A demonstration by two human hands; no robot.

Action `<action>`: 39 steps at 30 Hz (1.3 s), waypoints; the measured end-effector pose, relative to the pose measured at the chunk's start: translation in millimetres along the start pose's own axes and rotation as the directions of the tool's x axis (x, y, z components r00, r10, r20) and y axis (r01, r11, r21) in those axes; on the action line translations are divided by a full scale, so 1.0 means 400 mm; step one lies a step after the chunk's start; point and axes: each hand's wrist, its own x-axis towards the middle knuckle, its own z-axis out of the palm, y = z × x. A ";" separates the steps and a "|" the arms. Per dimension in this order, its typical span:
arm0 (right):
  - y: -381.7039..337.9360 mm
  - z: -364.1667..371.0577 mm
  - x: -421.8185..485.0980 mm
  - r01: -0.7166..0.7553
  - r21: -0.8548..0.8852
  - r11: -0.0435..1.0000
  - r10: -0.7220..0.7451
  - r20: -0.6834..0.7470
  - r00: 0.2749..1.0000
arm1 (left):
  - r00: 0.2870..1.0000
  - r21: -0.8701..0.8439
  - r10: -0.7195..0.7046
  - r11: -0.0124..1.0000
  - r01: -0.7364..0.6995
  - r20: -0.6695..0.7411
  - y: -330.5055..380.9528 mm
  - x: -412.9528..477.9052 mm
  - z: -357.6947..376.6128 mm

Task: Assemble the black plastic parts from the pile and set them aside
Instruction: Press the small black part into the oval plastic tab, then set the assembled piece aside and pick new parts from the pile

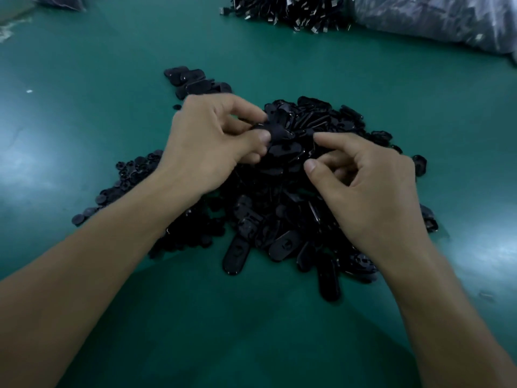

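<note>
Currently the left hand [212, 135] pinches a black plastic part [279, 135] between thumb and fingers, just above the pile [279, 214] of black parts on the green counter [84, 93] — the right hand [372, 186] is over the pile, fingers curled, thumb and index apart, can't tell if it grips anything. A smaller group of oblong parts [193, 82] lies just behind the left hand, small round pieces [126, 177] sit left of the pile — another dark heap [288, 12] and a plastic bag [436, 21] lie at the far edge.

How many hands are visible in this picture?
2. The left hand grips a black part over the pile; the right hand is beside it, fingers curled. None seems hidden.
</note>
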 end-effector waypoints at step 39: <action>0.001 0.000 -0.001 0.097 -0.037 0.995 -0.096 0.043 0.994 | 0.974 -0.033 -0.048 0.999 0.041 -0.222 0.029 0.053 -0.028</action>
